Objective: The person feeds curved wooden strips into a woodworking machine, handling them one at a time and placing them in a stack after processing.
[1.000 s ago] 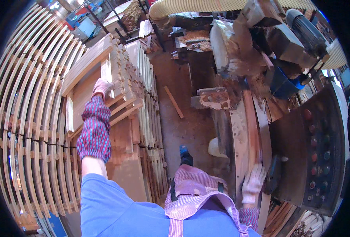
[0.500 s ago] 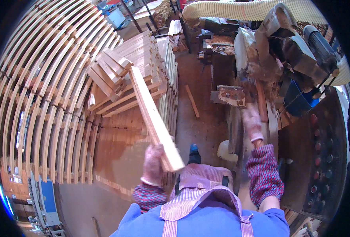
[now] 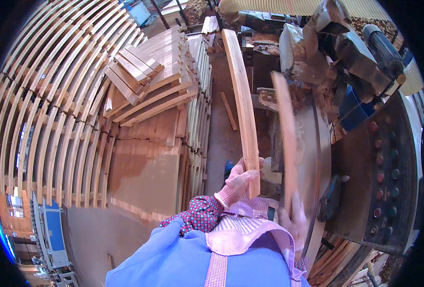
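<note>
My left hand [image 3: 240, 182], in a pinkish work glove, is closed around the lower end of a long pale wooden board [image 3: 242, 100]. The board stands out away from me in front of my body. To its right, my right hand [image 3: 295, 221], also gloved and smeared by motion, grips the near end of a second wooden strip [image 3: 286, 134]. This strip is blurred along its length and runs roughly alongside the first, with a gap between them. Beyond the strip is a dusty woodworking machine [image 3: 312, 57], and its long bed [image 3: 313, 143] lies to the right of my right hand.
Left of me stand a stack of planks [image 3: 159, 57] with loose short pieces [image 3: 133, 67] on top and a large slatted pile [image 3: 54, 115]. A control panel with round buttons [image 3: 384, 177] is at the right. One stick [image 3: 229, 111] lies on the floor; a ribbed hose [image 3: 298, 6] crosses the back.
My left hand has swung right with its board, away from the plank stack. My right hand has drawn back from the machine toward my body and now has a strip in it.
</note>
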The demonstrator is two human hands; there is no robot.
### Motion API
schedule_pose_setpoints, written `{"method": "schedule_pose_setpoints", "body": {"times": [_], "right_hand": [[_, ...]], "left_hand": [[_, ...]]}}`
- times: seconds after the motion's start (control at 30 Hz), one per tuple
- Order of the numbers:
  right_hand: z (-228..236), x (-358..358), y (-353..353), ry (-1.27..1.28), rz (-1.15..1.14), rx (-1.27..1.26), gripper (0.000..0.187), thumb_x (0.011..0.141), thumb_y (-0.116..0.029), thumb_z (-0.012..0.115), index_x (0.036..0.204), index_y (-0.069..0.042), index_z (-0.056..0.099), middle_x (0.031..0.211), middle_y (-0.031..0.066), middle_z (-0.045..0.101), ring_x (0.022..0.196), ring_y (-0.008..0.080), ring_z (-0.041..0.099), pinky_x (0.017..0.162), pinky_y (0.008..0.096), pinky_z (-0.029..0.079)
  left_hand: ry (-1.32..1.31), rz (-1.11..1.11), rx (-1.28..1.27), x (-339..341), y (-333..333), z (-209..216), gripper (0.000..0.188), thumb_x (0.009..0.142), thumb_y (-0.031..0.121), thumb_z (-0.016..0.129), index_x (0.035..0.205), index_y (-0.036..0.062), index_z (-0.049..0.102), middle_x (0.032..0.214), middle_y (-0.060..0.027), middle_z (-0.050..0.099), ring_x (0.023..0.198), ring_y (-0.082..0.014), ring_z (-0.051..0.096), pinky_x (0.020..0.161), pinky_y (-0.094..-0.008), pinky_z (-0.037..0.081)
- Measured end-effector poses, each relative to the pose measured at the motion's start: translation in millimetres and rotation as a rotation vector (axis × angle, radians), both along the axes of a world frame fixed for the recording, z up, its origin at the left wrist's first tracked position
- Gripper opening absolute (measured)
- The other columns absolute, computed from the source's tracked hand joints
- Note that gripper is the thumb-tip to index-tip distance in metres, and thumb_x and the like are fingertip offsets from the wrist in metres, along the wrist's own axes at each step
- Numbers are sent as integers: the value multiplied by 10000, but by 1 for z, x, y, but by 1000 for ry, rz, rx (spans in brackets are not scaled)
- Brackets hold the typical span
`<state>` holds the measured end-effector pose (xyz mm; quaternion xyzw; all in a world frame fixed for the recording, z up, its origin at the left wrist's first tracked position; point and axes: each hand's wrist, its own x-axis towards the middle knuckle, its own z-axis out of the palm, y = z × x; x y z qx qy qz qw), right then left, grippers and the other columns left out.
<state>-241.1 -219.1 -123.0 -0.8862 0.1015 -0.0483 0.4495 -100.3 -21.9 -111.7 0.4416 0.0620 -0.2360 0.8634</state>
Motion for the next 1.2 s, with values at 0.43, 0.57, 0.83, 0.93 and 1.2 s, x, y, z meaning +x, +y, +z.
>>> {"method": "schedule_pose_setpoints", "body": {"times": [0.43, 0.57, 0.83, 0.93, 1.2], "right_hand": [[-172, 194, -145, -97, -144, -953, 494, 930, -179, 499, 1415, -108, 432, 1489, 127, 383, 1361, 368, 338, 1159, 432, 260], [-133, 247, -130, -190, -53, -642, 484, 947, -134, 520, 1425, -120, 445, 1456, 166, 432, 1305, 363, 443, 1088, 428, 379], [-17, 139, 50, -142, 318, 395, 830, 807, -120, 753, 1491, -30, 290, 1445, 220, 416, 1342, 302, 422, 1067, 361, 384], [-11, 73, 23, 120, 36, 56, 833, 785, -149, 720, 1476, 14, 285, 1428, 249, 427, 1320, 359, 441, 1089, 388, 371], [-81, -40, -34, 144, -108, -727, 694, 868, -238, 614, 1447, 23, 335, 1427, 244, 422, 1292, 388, 446, 1103, 454, 331]], "left_hand": [[-13, 54, 88, 35, 14, -37, 520, 830, 86, 611, 1326, 60, 454, 1176, -56, 572, 1052, -156, 563, 978, -318, 454], [-100, 43, 229, 54, 9, -38, 506, 871, 124, 625, 1337, 47, 443, 1187, -48, 557, 1060, -134, 551, 964, -293, 443], [-285, -302, 352, 47, -2, -30, 718, 902, 353, 634, 1452, 19, 316, 1377, -117, 463, 1254, -233, 456, 1085, -342, 341], [-995, -207, 1202, 76, 61, -7, 805, 833, 347, 705, 1444, -24, 335, 1445, -249, 382, 1362, -379, 362, 1113, -406, 327], [-205, 1095, 1686, 300, 421, 39, 620, 875, 243, 540, 1361, -106, 378, 1296, -257, 539, 1146, -362, 560, 1003, -369, 419]]}}
